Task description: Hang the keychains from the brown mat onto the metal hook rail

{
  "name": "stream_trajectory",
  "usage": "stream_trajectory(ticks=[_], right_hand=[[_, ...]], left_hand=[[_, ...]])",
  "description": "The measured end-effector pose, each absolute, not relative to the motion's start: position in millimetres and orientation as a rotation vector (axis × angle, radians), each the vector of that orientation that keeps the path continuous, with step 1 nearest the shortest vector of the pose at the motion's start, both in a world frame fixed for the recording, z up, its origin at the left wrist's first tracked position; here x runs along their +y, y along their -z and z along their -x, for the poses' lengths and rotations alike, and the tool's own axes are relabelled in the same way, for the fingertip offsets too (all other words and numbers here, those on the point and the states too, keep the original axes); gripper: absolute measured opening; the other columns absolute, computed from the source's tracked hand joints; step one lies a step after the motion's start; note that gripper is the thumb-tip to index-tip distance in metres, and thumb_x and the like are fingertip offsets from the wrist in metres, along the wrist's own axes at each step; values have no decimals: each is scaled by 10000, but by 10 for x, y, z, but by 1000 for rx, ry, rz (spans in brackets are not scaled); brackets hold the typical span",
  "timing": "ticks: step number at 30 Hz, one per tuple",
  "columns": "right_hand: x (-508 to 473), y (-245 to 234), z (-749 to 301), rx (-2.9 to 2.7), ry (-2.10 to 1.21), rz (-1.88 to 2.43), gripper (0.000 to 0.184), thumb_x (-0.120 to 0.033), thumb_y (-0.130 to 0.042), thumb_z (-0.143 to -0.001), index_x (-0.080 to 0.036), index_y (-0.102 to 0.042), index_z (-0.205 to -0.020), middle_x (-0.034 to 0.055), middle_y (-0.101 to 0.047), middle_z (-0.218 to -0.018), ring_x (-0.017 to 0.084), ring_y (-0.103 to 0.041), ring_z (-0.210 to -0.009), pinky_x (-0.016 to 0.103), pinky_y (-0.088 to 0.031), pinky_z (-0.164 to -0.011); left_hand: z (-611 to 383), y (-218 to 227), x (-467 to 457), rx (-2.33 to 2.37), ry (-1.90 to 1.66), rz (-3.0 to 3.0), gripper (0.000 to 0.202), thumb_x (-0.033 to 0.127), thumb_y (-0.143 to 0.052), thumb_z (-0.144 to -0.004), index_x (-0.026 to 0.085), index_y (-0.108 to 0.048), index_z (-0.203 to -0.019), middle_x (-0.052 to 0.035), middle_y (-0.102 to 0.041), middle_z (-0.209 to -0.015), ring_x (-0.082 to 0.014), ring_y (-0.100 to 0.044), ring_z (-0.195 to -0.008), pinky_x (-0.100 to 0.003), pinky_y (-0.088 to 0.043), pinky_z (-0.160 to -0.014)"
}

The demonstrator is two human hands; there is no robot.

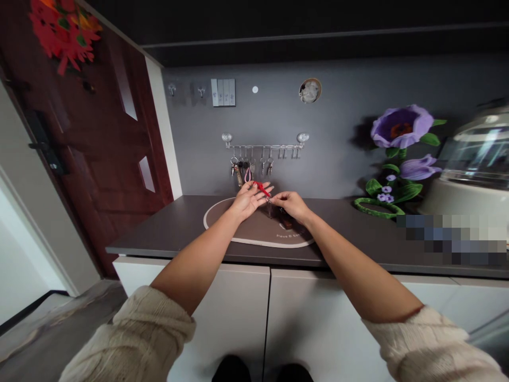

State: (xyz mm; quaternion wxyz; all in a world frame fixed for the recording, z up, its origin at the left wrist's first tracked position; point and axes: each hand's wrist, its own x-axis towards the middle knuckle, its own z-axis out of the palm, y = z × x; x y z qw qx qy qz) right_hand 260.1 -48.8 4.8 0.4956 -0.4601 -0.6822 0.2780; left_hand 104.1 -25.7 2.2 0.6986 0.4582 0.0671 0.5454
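Red strap point(261, 188) lies across the spread left hand point(247, 200); right hand point(292, 204) pinches its end above the mat point(254, 231).

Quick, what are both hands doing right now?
Left hand: open, fingers spread, red strap lying across them.
Right hand: fingertips pinched shut on the red strap's end.

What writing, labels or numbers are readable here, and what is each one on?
Nothing can be read in full.
mat on the counter: a short line of pale print near its front edge, too small to read.
pixelated patch at the counter's right: nothing readable.
red ornament on the door: no characters can be made out.
red strap between the left hand and right hand: no lettering shows.
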Motion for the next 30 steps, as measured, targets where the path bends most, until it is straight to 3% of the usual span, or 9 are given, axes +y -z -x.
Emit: stream_trajectory(ticks=[15, 30], right_hand=[[-498, -91, -2593, -1479, -774, 1027, 138, -255, -597, -584, -144, -607, -667, 5, -598, -631, 89, -503, -551, 230, -396, -589], [-519, -153, -2641, -1439, -683, 925, 313, -448, -564, -643, -155, -553, -755, -2, -572, -704, 75, -467, -574, 213, -394, -586]], left_hand=[[-1051, -52, -266, 104, -1216, -1053, 136, 197, -496, -786, 196, -367, -831, -70, -603, -1022, -204, -542, -1024, -450, -345, -915], [-1118, -21, -288, 300, -1242, -1092, 237, 206, -611, -695, 191, -399, -801, -14, -620, -845, -145, -604, -836, -428, -369, -897]])
